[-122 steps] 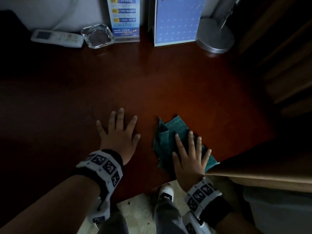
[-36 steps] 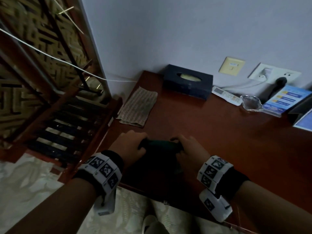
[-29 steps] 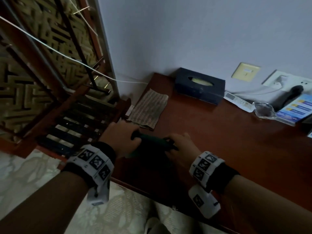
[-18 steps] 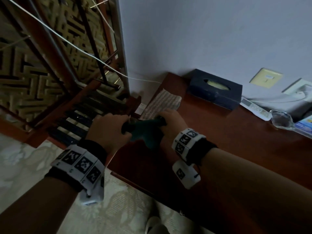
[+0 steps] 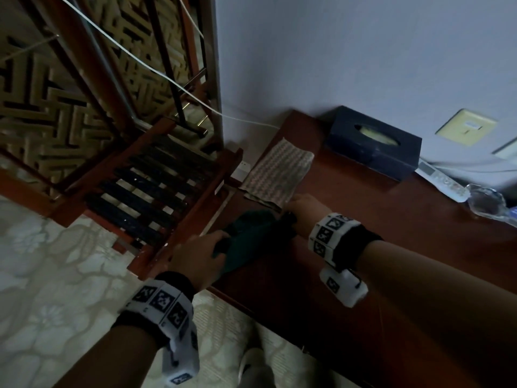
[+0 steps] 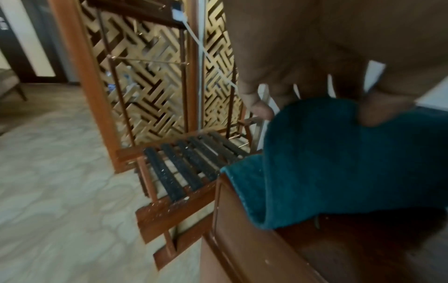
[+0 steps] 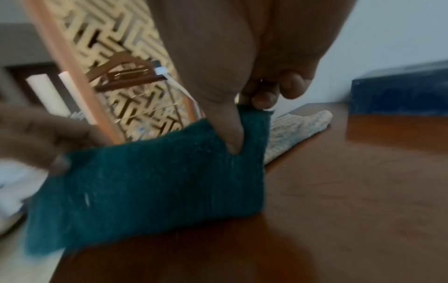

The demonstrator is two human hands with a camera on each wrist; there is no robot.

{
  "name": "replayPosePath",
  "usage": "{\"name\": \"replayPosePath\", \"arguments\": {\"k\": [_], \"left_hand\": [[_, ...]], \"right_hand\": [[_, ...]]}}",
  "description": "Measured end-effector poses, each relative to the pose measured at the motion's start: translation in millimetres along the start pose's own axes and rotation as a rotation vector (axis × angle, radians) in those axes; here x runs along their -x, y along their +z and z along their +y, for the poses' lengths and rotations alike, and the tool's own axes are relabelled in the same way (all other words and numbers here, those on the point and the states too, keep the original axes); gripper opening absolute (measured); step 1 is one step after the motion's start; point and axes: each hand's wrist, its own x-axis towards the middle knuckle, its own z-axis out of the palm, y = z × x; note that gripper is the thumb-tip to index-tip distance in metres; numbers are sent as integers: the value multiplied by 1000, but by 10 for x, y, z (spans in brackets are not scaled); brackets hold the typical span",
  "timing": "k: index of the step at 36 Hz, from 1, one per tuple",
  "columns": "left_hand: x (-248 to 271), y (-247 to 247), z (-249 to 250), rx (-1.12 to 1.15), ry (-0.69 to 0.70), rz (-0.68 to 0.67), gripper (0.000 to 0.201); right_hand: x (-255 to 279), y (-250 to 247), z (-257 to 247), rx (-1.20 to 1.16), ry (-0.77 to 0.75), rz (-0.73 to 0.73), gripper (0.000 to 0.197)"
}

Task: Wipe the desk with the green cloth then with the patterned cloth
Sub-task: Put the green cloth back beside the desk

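Note:
The green cloth hangs stretched between both hands over the left end of the red-brown desk. My left hand pinches its near corner, just past the desk's left edge. My right hand pinches the far corner, thumb pressed on the cloth. In the left wrist view the cloth droops onto the desk corner below my left fingers. The patterned cloth lies flat on the desk's far left corner, just beyond my right hand, and shows in the right wrist view.
A dark tissue box stands against the wall behind the patterned cloth. A white remote and a glass ashtray lie further right. A slatted wooden rack and a lattice screen stand left of the desk.
Both hands lifted the green cloth off the desk and carried it left toward the patterned cloth. It now hangs spread between them at the desk's left edge.

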Motion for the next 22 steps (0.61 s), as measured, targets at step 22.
{"name": "replayPosePath", "arguments": {"k": [22], "left_hand": [[-10,786,42,-303,-68,-197,61]], "right_hand": [[-373,410,169,84,-11,-82,56]]}}
